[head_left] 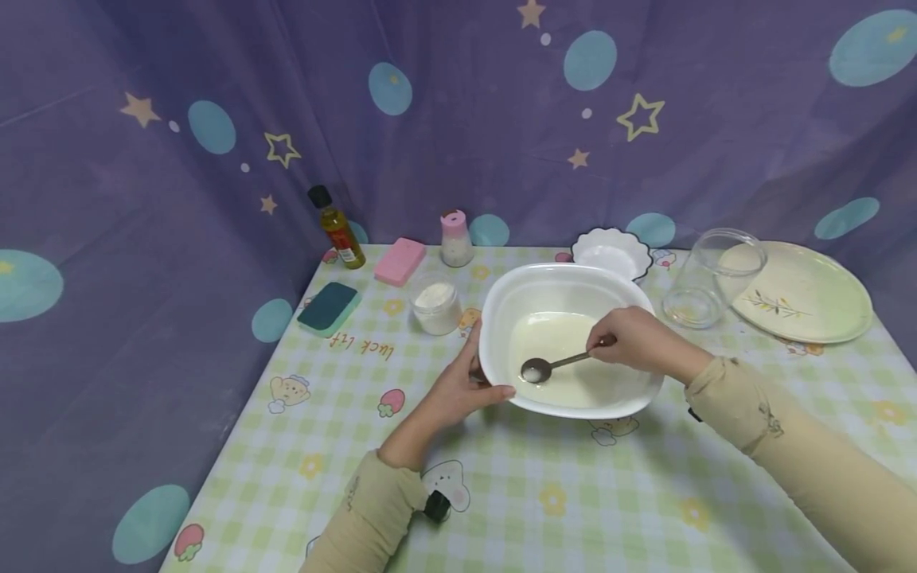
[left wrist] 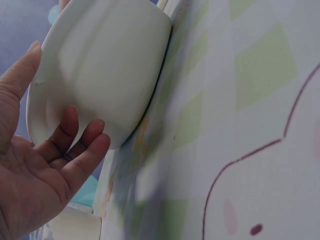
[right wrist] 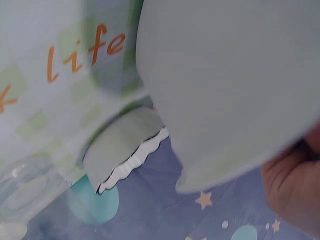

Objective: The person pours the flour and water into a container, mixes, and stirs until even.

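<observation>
A large white basin [head_left: 494, 350] stands on the table with a pale, milky liquid [head_left: 552, 330] in it. My right hand [head_left: 637, 342] pinches the handle of a dark spoon [head_left: 536, 371] over the basin, and the spoon's bowl is down at the liquid. On the basin's near left side, my left hand [head_left: 458, 390] holds the rim. In the left wrist view its thumb lies at the rim, while bent fingers [left wrist: 87, 160] rest by the outer wall. The right wrist view shows the basin's outside [right wrist: 225, 90] and part of the right hand [right wrist: 295, 190]; the spoon is hidden there.
Left of the basin are a jar of white powder [head_left: 435, 306], a green sponge [head_left: 329, 308], a pink sponge [head_left: 400, 262], an oil bottle [head_left: 340, 235] and a pink-topped shaker [head_left: 455, 239]. Behind sits a scalloped dish [head_left: 609, 251]; rightward, a clear plastic cup [head_left: 709, 278] and oval plate [head_left: 809, 294].
</observation>
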A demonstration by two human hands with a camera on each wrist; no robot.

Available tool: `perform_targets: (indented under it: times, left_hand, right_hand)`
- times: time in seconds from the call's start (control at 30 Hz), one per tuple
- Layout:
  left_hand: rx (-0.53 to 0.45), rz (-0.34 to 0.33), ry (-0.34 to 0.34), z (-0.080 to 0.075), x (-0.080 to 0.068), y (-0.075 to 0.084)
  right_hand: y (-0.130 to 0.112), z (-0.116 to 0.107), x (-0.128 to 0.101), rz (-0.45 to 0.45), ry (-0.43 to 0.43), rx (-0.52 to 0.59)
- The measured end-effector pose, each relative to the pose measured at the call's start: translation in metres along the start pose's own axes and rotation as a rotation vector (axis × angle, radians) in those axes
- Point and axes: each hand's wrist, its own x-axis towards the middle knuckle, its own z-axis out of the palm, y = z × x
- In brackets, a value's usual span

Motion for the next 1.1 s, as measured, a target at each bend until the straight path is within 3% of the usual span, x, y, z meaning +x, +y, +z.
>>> perform_targets:
  times: [0.4,0.57,0.77,0.9,1.1]
  left_hand:
    - [-0.008,0.003,-0.007,0.002,-0.002,0.008]
    - [0.008,0.001,-0.01,0.001,-0.001,0.008]
    - [-0.001,0.009,-0.001,0.001,0.005,-0.015]
    - [0.001,0.007,0.01,0.0,0.007,-0.024]
    - [0.015,0.016,0.015,-0.001,0.007,-0.026]
  right_hand:
    - [0.006,0.0,0.007,0.104,0.214,-0.134]
    - [0.01,-0.011,0.0,0.162,0.198,-0.178]
    - [0.011,-0.025,-0.012,0.181,0.114,-0.188]
    - [0.009,-0.03,-0.02,0.171,0.059,-0.157]
    - [0.008,-0.028,-0.025,0.098,0.023,-0.107]
